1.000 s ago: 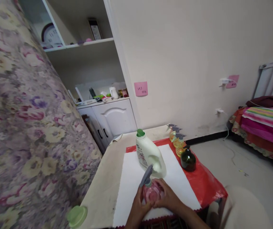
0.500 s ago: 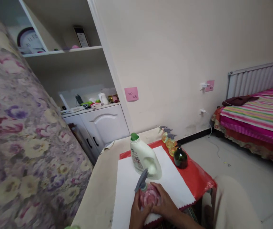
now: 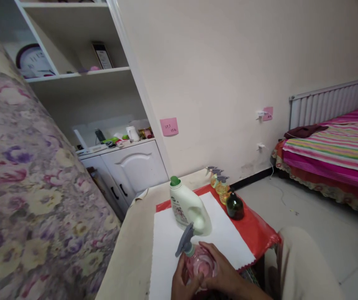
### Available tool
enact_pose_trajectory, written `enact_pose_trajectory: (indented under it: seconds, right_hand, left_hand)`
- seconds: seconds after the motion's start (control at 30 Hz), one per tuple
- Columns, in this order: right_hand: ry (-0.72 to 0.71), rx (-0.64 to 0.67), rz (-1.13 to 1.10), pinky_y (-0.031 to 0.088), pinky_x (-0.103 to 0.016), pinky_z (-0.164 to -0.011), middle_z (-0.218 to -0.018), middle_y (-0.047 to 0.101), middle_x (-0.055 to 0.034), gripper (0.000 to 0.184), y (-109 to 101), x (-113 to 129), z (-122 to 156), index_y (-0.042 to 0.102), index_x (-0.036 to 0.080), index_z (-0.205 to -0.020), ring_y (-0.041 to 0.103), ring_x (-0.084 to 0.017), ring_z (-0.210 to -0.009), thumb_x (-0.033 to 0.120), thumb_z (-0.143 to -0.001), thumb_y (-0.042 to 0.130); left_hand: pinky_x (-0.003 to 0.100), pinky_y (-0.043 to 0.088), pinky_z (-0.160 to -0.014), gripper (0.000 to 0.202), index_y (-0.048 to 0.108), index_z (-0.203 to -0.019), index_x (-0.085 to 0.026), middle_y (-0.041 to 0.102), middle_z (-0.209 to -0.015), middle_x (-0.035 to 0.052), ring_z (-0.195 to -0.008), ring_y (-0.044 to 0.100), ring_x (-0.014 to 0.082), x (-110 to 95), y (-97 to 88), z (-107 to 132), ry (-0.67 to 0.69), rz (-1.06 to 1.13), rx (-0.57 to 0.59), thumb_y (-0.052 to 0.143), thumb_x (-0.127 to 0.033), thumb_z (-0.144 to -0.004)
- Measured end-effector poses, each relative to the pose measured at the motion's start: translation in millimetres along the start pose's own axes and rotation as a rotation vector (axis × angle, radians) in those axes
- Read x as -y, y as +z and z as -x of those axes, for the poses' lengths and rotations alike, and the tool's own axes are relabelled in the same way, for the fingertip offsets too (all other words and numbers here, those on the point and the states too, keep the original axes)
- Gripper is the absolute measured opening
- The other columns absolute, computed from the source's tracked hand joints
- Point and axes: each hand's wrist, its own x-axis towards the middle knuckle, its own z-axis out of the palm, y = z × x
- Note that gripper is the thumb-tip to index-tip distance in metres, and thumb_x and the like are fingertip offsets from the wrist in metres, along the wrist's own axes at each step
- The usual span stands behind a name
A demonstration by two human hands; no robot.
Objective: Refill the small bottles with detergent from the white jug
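Both my hands are wrapped round a pink see-through spray bottle (image 3: 203,263) with a grey trigger head and a pale green collar. My left hand (image 3: 183,279) grips its left side, just below the trigger head. On the other side, my right hand (image 3: 221,271) closes round the body, its thumb low on the front. The bottle tilts, its trigger head pointing up and left. Beyond it, a pale green detergent jug (image 3: 189,208) with a green spout stands on a white sheet (image 3: 163,246).
Along the red cover (image 3: 254,233) at the table's right side stand a dark green pump bottle (image 3: 235,206) and several yellow spray bottles (image 3: 223,193). A floral curtain (image 3: 35,187) hangs at the left. Behind are a white cabinet (image 3: 135,166) and, rightward, a bed (image 3: 338,146).
The pink spray bottle and both hands have shifted slightly right and down in view, still together. My head view has turned a little. The jug stays in place on the sheet.
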Motion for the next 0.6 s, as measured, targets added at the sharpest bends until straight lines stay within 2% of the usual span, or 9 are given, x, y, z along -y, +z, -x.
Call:
enact_pose_trajectory:
  seconds: [0.1, 0.33, 0.47, 0.6]
  right_hand:
    - [0.034, 0.042, -0.064, 0.038, -0.043, -0.106, -0.136, 0.053, -0.0088, 0.098, -6, 0, 6, 0.042, 0.024, -0.136, 0.050, -0.031, -0.125, 0.015, -0.048, 0.084]
    - [0.060, 0.068, -0.136, 0.036, -0.046, -0.108, -0.140, 0.051, -0.0103, 0.097, -13, 0, 14, 0.040, 0.025, -0.138, 0.049, -0.032, -0.128, 0.022, -0.051, 0.084]
    - [0.034, -0.034, -0.049, 0.035, -0.046, -0.110, -0.140, 0.048, -0.0112, 0.097, -10, 0, 18, 0.036, 0.024, -0.140, 0.046, -0.032, -0.130, 0.022, -0.054, 0.082]
    - [-0.025, -0.145, 0.125, 0.036, -0.047, -0.111, -0.143, 0.041, -0.0137, 0.099, 5, -10, 22, 0.028, 0.024, -0.145, 0.041, -0.033, -0.133, 0.018, -0.059, 0.076]
  left_hand:
    - [0.042, 0.050, -0.099, 0.070, 0.062, -0.120, -0.014, 0.067, -0.122, 0.0172, -0.114, 0.062, 0.0356, -6, 10.2, 4, 0.001, 0.056, 0.061, 0.081, -0.045, -0.060]
    - [0.043, 0.048, -0.100, 0.071, 0.064, -0.117, -0.015, 0.069, -0.119, 0.0165, -0.113, 0.062, 0.0360, 0, 24.7, 8, 0.002, 0.123, 0.055, 0.081, -0.049, -0.056]
    - [0.041, 0.050, -0.098, 0.073, 0.063, -0.118, -0.014, 0.070, -0.117, 0.0162, -0.110, 0.064, 0.0355, 3, 27.8, 6, -0.011, 0.072, -0.029, 0.079, -0.050, -0.057]
    - [0.039, 0.054, -0.092, 0.079, 0.058, -0.124, -0.012, 0.068, -0.120, 0.0170, -0.109, 0.065, 0.0354, 15, 33.8, 5, -0.028, -0.031, -0.196, 0.076, -0.049, -0.056]
